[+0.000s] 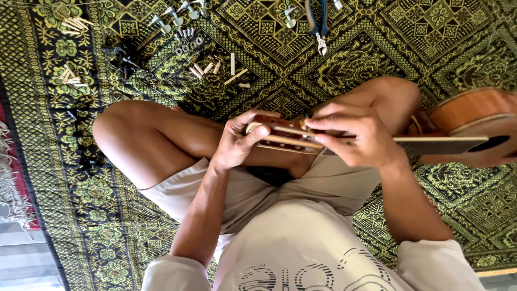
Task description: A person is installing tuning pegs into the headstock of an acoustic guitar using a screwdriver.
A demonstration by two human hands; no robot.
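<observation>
Guitar headstock (280, 136) gripped by both hands.

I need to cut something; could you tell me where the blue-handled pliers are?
The blue-handled pliers lie on the patterned mat at top centre, beyond the knees.

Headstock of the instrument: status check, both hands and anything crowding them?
Left hand grips headstock end. Right hand pinches at the neck, fingertips on a small part. Pliers and loose pegs lie on mat, apart.
</observation>
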